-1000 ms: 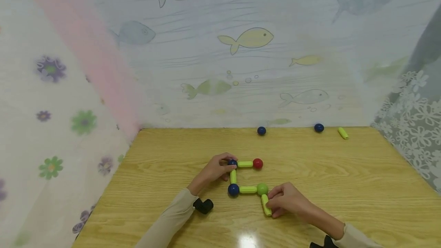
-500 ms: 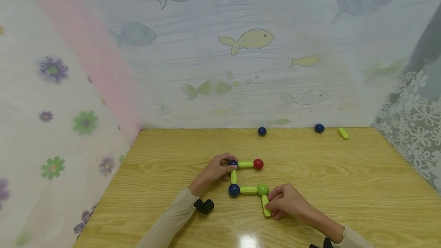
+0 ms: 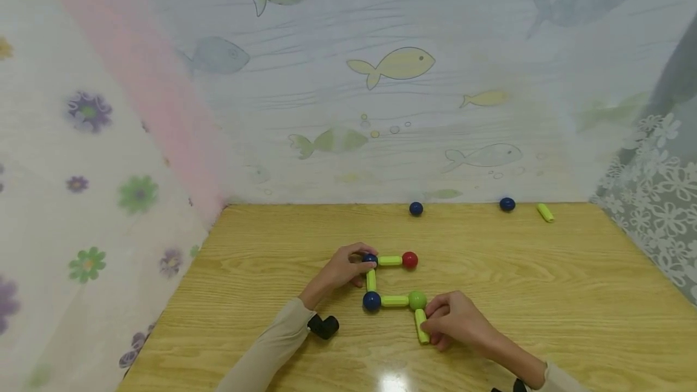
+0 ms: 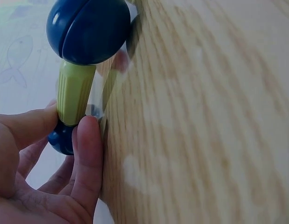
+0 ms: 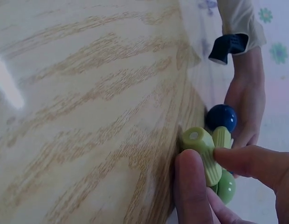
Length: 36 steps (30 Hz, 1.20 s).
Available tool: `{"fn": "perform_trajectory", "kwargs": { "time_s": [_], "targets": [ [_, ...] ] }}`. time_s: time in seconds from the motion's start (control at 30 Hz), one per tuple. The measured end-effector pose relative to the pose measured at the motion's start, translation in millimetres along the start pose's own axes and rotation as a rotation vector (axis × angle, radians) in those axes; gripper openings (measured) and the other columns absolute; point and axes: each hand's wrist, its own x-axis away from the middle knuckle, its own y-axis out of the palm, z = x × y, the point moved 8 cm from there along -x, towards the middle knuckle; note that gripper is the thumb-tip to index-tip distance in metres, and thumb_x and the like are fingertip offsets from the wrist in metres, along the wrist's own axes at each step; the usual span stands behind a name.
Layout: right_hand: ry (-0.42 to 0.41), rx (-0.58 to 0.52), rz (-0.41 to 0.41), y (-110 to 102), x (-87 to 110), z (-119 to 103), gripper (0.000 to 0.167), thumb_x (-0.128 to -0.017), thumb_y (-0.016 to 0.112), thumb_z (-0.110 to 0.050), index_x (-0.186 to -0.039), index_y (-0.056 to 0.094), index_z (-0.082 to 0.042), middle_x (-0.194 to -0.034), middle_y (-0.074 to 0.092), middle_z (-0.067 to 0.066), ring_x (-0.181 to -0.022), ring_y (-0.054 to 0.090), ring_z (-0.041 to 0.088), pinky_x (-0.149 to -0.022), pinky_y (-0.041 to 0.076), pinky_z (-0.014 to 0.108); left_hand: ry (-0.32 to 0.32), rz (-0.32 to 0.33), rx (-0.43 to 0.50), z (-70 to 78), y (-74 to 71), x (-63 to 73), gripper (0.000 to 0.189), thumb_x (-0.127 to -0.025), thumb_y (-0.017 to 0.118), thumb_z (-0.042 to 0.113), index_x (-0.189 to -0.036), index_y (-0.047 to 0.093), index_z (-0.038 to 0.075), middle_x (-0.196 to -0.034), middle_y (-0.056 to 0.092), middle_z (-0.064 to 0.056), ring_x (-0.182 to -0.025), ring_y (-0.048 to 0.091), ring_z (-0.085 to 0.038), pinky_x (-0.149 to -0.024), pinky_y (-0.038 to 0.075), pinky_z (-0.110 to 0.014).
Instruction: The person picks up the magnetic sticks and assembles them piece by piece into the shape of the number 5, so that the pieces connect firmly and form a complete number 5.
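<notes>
On the wooden table lies a chain of balls and ribbed yellow-green rods. My left hand (image 3: 344, 266) pinches the far blue ball (image 3: 371, 259) between thumb and fingers. From that ball one rod (image 3: 389, 261) runs right to a red ball (image 3: 410, 260). Another comes toward me to the near blue ball (image 4: 91, 30), large in the left wrist view. A third rod (image 3: 394, 301) joins that ball to a green ball (image 3: 417, 300). My right hand (image 3: 458, 321) pinches the end rod (image 5: 202, 154), whose far end meets the green ball; its free end shows a pale round spot.
Along the table's back edge sit two loose blue balls (image 3: 416, 209) (image 3: 507, 204) and a loose yellow-green rod (image 3: 545, 213). Behind them rises a fabric wall (image 3: 327, 95) printed with fish. A flowered cloth (image 3: 103, 210) hangs at the left, a lace one (image 3: 667, 192) at the right.
Both hands keep their grip on the chain, and its shape stays the same. The whole head view has shifted very slightly.
</notes>
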Motion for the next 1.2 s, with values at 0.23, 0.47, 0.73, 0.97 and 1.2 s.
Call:
{"fn": "perform_trajectory", "kwargs": {
  "time_s": [0.23, 0.47, 0.73, 0.97, 1.2],
  "targets": [
    [-0.002, 0.011, -0.004, -2, -1.5, 0, 0.026, -0.081, 0.071, -0.006, -0.099, 0.060, 0.009, -0.075, 0.066, 0.010, -0.062, 0.064, 0.022, -0.053, 0.056, 0.036, -0.013, 0.018, -0.005, 3.9, -1.7, 1.2, 0.025, -0.093, 0.063, 0.015, -0.117, 0.062, 0.008, -0.107, 0.057, -0.010, -0.066, 0.059, -0.025, -0.052, 0.054, -0.036],
    [-0.064, 0.056, -0.012, -11, -3.9, -8, 0.024, -0.084, 0.069, -0.011, -0.098, 0.061, 0.008, -0.076, 0.064, 0.012, -0.063, 0.063, 0.025, -0.053, 0.055, 0.038, -0.024, 0.028, -0.015, 4.2, -3.1, -0.9, 0.024, -0.092, 0.063, 0.012, -0.116, 0.063, 0.008, -0.107, 0.057, -0.010, -0.066, 0.060, -0.023, -0.052, 0.054, -0.035],
    [-0.144, 0.101, 0.023, -34, -16.9, -23, 0.023, -0.089, 0.065, -0.012, -0.100, 0.060, 0.008, -0.080, 0.062, 0.014, -0.067, 0.062, 0.029, -0.053, 0.054, 0.041, -0.024, 0.030, 0.000, 1.7, -5.6, -4.1, 0.025, -0.092, 0.063, 0.013, -0.117, 0.063, 0.006, -0.105, 0.058, -0.011, -0.061, 0.059, -0.020, -0.051, 0.054, -0.034],
    [-0.190, 0.119, 0.113, -64, -43.6, -38, 0.023, -0.091, 0.063, -0.009, -0.103, 0.059, 0.010, -0.084, 0.062, 0.019, -0.069, 0.061, 0.032, -0.056, 0.054, 0.041, -0.029, 0.024, 0.018, 1.4, -7.8, -5.1, 0.026, -0.093, 0.062, 0.013, -0.118, 0.062, 0.005, -0.103, 0.059, -0.011, -0.054, 0.059, -0.020, -0.051, 0.054, -0.034],
    [-0.261, 0.240, 0.269, -103, -83.7, -53, 0.025, -0.089, 0.064, -0.007, -0.106, 0.058, 0.010, -0.089, 0.060, 0.019, -0.073, 0.060, 0.036, -0.060, 0.054, 0.044, -0.035, 0.023, 0.035, 0.1, -6.1, -9.7, 0.026, -0.092, 0.063, 0.013, -0.118, 0.062, 0.006, -0.105, 0.057, -0.010, -0.056, 0.059, -0.022, -0.051, 0.054, -0.035]
  ]
}}
